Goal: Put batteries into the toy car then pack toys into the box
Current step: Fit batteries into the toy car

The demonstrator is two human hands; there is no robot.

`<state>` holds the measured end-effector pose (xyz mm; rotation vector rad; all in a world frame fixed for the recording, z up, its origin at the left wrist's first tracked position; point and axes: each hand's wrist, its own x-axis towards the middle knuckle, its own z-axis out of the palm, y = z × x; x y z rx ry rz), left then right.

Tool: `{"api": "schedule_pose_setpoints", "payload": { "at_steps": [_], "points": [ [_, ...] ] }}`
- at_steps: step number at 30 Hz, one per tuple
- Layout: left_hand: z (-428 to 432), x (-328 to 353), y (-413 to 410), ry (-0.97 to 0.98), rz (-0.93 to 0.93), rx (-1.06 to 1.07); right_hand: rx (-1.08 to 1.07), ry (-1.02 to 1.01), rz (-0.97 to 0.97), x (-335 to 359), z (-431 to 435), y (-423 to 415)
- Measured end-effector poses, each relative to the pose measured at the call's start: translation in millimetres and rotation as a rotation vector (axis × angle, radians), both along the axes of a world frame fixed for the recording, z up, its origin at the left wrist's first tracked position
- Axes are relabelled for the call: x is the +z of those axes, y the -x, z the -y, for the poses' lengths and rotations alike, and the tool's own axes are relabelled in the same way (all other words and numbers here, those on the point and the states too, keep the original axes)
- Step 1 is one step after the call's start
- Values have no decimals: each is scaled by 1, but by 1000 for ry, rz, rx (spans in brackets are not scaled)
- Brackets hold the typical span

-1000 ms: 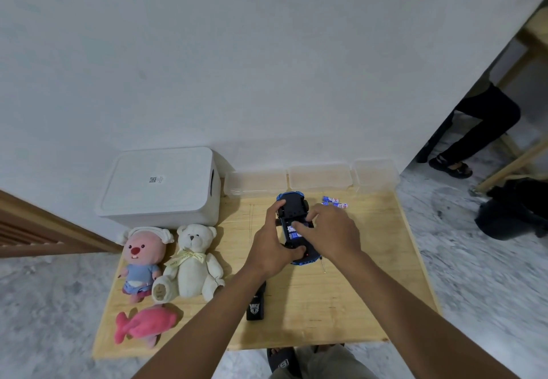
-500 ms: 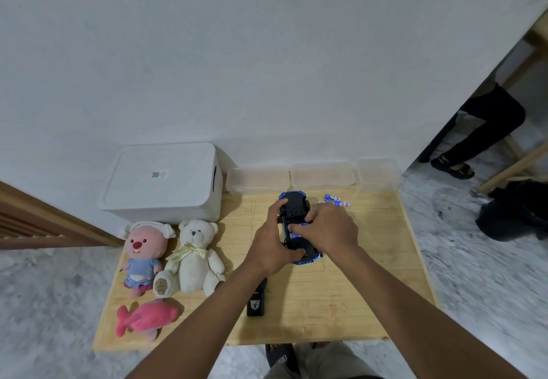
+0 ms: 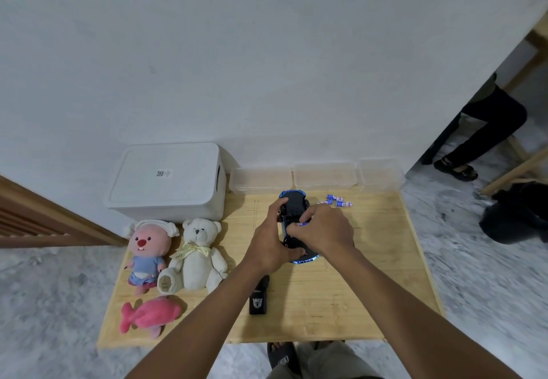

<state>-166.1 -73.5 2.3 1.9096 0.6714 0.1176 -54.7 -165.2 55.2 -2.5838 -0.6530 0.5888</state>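
A blue and black toy car [image 3: 293, 203] lies upside down in the middle of the wooden table [image 3: 370, 274]. My left hand [image 3: 268, 242] grips its left side. My right hand [image 3: 321, 227] rests on the underside, fingertips pinching a small blue-and-white battery [image 3: 303, 224] at the open battery bay. Several loose batteries [image 3: 338, 200] lie just right of the car's far end. A closed white box [image 3: 169, 182] stands at the back left.
A pink plush [image 3: 146, 249], a white teddy bear [image 3: 197, 254] and a pink fish plush [image 3: 151, 315] lie at the left. A black battery cover [image 3: 258, 300] lies under my left forearm. Clear plastic containers [image 3: 323, 175] line the back edge. A person's legs [image 3: 486, 123] are at the right.
Both hands stay on the car. My right hand's fingers have shifted slightly over the battery bay; the car has barely moved.
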Motion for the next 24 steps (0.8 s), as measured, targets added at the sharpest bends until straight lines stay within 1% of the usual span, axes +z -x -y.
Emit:
{"api": "schedule_pose_setpoints", "payload": {
  "at_steps": [2, 6, 10, 12, 14, 16, 18, 20, 24],
  "points": [
    [-2, 0, 2, 27, 6, 6, 49, -9, 13, 0, 4, 1],
    [-2, 1, 4, 67, 11, -6, 264, -5, 156, -5, 13, 0],
    [-3, 6, 5, 89, -1, -13, 446, -34, 169, -13, 19, -11],
    [-2, 7, 6, 96, -7, -21, 488, -108, 165, -12, 22, -15],
    [-1, 7, 7, 102, -9, -13, 415, -264, 94, -10, 24, -15],
    [0, 5, 8, 104, -3, -6, 263, -356, 0, -7, 26, -17],
    [0, 5, 8, 105, 0, -5, 141, -390, -114, -5, 27, -19],
    [1, 5, 8, 111, -1, -4, 79, -377, -170, -3, 30, -21],
    [3, 7, 8, 118, 2, -7, -1, -366, -150, 0, 35, -19]
  ]
}}
